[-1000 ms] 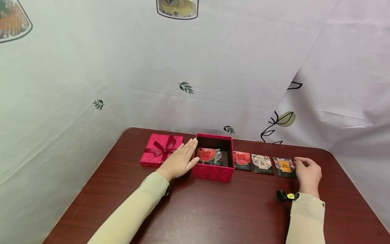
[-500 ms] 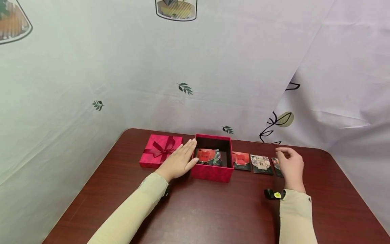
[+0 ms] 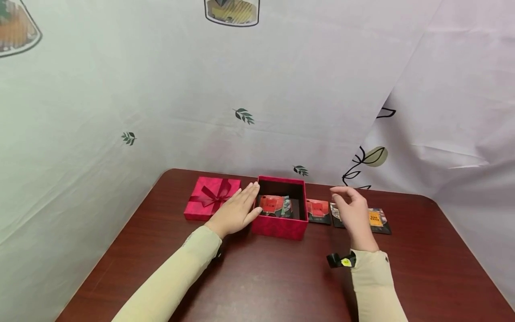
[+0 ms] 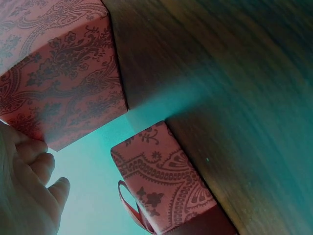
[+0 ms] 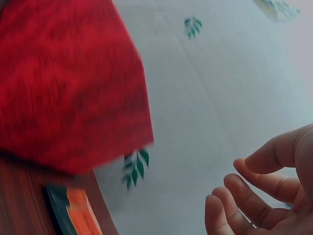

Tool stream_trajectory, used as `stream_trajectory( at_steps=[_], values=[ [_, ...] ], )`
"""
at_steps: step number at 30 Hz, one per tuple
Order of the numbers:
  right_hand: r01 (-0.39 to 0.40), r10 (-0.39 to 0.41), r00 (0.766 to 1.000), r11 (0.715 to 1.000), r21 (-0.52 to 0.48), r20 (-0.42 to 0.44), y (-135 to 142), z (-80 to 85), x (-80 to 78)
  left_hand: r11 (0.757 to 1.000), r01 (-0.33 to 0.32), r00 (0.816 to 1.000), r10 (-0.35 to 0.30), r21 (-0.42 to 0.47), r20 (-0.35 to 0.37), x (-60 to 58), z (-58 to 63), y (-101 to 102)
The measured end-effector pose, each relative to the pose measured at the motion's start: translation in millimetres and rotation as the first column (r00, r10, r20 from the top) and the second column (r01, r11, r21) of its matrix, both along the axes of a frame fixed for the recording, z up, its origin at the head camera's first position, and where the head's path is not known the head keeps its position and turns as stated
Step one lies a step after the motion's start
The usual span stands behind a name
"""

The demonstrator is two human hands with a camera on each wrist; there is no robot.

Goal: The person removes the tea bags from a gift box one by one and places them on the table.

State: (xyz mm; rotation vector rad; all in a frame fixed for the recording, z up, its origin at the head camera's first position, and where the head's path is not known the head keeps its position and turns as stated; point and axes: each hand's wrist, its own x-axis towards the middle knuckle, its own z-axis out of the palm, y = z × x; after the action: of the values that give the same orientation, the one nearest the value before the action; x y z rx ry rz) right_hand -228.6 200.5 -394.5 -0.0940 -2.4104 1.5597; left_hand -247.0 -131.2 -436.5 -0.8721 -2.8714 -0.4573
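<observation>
A red patterned gift box (image 3: 279,228) stands without its lid on the table, small packets (image 3: 272,205) lying inside. My left hand (image 3: 235,210) rests at its left side, fingers straight along the wall. To the right lie three flat packets in a row: a red one (image 3: 318,210) beside the box, a pale one (image 3: 336,216) partly hidden by my right hand (image 3: 356,219), and an orange-labelled one (image 3: 378,220). That right hand hovers with loosely bent fingers (image 5: 234,196), thumb close to the index finger, nothing between them.
Left of the box lies its red lid (image 3: 197,205) with a dark ribbon bow, partly behind my left hand. The brown table (image 3: 265,277) ends at the back against a white printed cloth (image 3: 181,89).
My right hand has moved left from beside the orange-labelled packet to over the pale one, uncovering the orange label again. My left hand stays at the box.
</observation>
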Motion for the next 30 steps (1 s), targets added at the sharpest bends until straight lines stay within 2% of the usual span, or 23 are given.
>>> stream_trajectory(
  at_steps=[9, 15, 22, 25, 30],
  values=[
    [-0.144, 0.143, 0.99, 0.979, -0.145, -0.02, -40.5, 5.7, 4.1, 1.0, 0.0, 1.0, 0.0, 0.001, -0.007, 1.1, -0.6, -0.5],
    [-0.226, 0.227, 0.974, 0.958, -0.175, -0.018, -65.1, 9.4, -4.2, 1.0, 0.005, 1.0, -0.005, -0.011, -0.019, 0.2, -1.3, 1.3],
    [-0.28, 0.288, 0.957, 0.951, -0.128, 0.046, -85.4, 8.7, -19.5, 1.0, 0.001, 1.0, -0.001, -0.014, -0.026, -0.1, -0.8, 0.9],
    [-0.297, 0.302, 0.949, 0.953, -0.069, 0.092, -91.4, 6.9, -26.6, 1.0, -0.002, 1.0, 0.001, -0.016, -0.024, 0.3, 0.2, 1.1],
    [-0.296, 0.28, 0.945, 0.952, 0.075, 0.171, -97.7, 1.3, -39.7, 1.0, -0.004, 1.0, 0.004, -0.014, -0.018, 0.8, 0.5, 1.6]
  ],
)
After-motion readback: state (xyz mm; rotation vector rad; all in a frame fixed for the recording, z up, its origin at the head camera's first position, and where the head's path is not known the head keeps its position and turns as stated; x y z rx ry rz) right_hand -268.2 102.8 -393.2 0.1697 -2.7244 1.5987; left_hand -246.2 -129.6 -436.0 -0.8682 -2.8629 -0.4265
